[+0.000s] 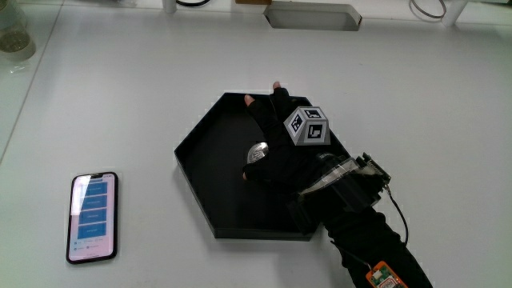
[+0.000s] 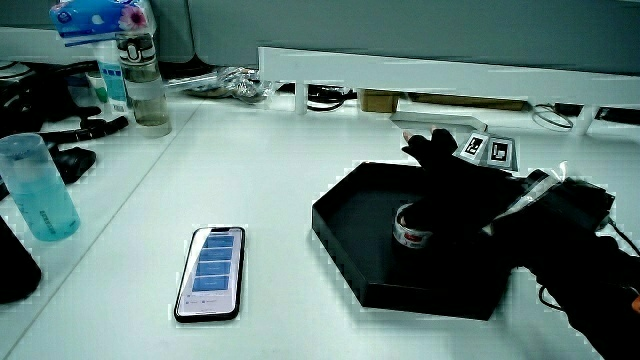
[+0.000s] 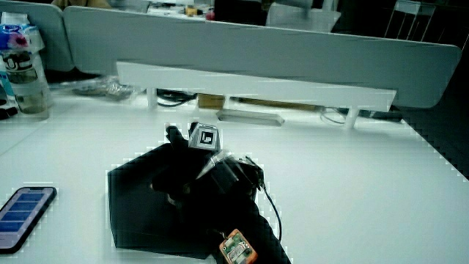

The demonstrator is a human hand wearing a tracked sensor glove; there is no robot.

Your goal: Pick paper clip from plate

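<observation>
A black six-sided plate (image 1: 210, 188) lies on the white table, also seen in both side views (image 2: 345, 228) (image 3: 124, 216). On its floor rests a small silvery round item (image 1: 258, 150), ring-like in a side view (image 2: 408, 226); whether it is the paper clip I cannot tell. The gloved hand (image 1: 280, 148) reaches into the plate with fingers stretched flat toward the rim farthest from the person and the thumb spread. The silvery item sits in the gap between thumb and forefinger, touching the glove's edge. The patterned cube (image 1: 306, 125) rides on the hand's back. The hand (image 3: 176, 180) hides the item in a side view.
A phone (image 1: 94, 216) with a lit screen lies on the table beside the plate. A grey box (image 1: 312, 14) stands near the low partition. A clear bottle (image 2: 148, 80) and a blue cup (image 2: 38, 195) stand at the table's edge.
</observation>
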